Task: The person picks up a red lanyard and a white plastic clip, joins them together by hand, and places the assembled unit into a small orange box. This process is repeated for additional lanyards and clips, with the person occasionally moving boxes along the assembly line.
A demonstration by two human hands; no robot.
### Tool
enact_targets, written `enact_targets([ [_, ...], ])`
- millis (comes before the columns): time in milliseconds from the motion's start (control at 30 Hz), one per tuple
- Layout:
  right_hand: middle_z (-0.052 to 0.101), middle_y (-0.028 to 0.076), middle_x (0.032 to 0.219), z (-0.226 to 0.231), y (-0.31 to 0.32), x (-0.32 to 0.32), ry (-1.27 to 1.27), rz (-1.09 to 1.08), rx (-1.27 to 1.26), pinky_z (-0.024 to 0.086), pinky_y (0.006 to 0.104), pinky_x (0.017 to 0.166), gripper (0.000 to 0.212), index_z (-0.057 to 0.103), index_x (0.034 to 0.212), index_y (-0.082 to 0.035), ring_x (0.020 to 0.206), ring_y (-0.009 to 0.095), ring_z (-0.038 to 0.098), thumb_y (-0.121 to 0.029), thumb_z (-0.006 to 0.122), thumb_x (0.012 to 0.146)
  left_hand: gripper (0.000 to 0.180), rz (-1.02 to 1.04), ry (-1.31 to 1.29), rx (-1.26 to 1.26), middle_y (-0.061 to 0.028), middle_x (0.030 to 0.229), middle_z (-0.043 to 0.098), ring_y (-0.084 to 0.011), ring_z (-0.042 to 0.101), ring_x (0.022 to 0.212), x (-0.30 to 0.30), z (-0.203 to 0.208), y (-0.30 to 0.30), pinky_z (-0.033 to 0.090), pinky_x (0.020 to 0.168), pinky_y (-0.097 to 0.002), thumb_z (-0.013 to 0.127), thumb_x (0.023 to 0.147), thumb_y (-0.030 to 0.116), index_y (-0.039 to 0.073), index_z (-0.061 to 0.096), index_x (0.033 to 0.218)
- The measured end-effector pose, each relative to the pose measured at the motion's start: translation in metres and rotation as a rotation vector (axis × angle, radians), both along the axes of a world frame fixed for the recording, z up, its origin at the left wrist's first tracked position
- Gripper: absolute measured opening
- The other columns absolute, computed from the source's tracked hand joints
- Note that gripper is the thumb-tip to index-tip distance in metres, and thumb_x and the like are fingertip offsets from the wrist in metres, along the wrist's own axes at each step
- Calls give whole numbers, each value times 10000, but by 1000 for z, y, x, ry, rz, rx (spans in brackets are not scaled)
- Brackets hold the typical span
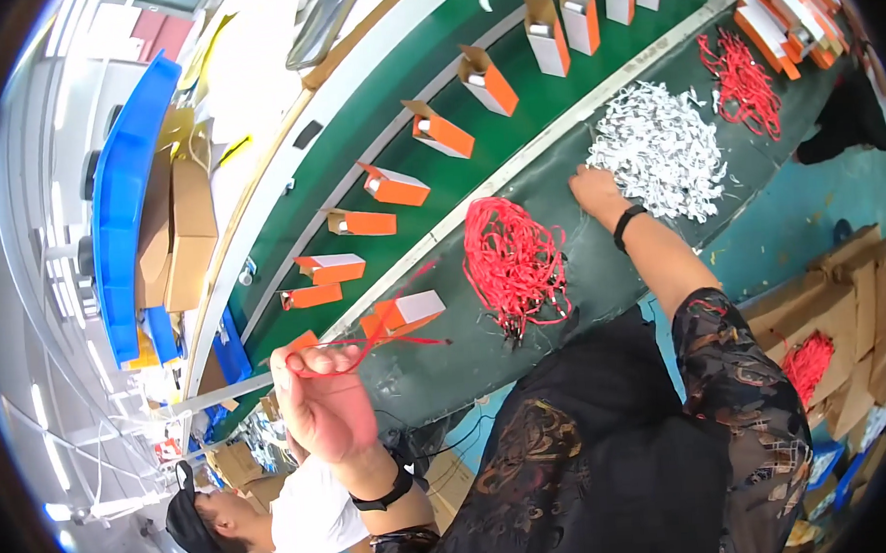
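My left hand (322,408) is raised at the lower left with its fingers closed on a red cord (398,343). Loose ends of the cord trail to the right, in front of an orange and white box (405,315). My right hand (597,192) reaches to the left edge of a heap of small white pieces (657,150). Its fingers are curled together, and whatever is in them is hidden. Between my hands lies a tangled pile of red cords (514,263) with dark ends.
Several open orange and white boxes (441,134) stand along the green conveyor (511,48) beyond the dark table. More red cords (743,78) and boxes (788,18) lie at the far right. A person in a white shirt (320,511) is at the lower left. Cardboard (835,306) stands at the right.
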State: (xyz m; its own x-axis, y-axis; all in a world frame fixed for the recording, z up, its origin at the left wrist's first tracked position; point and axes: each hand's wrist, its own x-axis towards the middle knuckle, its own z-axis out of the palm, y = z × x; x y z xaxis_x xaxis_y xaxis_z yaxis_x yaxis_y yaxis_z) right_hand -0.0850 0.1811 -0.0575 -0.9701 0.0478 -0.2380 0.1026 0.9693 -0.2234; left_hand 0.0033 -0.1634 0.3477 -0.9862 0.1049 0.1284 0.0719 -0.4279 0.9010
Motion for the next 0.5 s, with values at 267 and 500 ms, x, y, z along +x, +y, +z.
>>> enact_targets([
  [267,651,143,982,32,1,35,597,-262,-400,549,417,703,163,601,1015,-55,832,260,680,-197,528,981,172,-73,-34,-136,-117,1044,626,-270,647,940,7,-27,-5,531,860,-421,575,977,221,69,508,1019],
  [500,570,-11,781,141,-56,54,392,-333,-1476,464,230,518,136,563,1052,-84,595,72,546,-203,500,1030,135,-232,17,-239,-126,926,629,-249,636,877,5,-28,16,525,855,-431,593,923,152,38,524,945],
])
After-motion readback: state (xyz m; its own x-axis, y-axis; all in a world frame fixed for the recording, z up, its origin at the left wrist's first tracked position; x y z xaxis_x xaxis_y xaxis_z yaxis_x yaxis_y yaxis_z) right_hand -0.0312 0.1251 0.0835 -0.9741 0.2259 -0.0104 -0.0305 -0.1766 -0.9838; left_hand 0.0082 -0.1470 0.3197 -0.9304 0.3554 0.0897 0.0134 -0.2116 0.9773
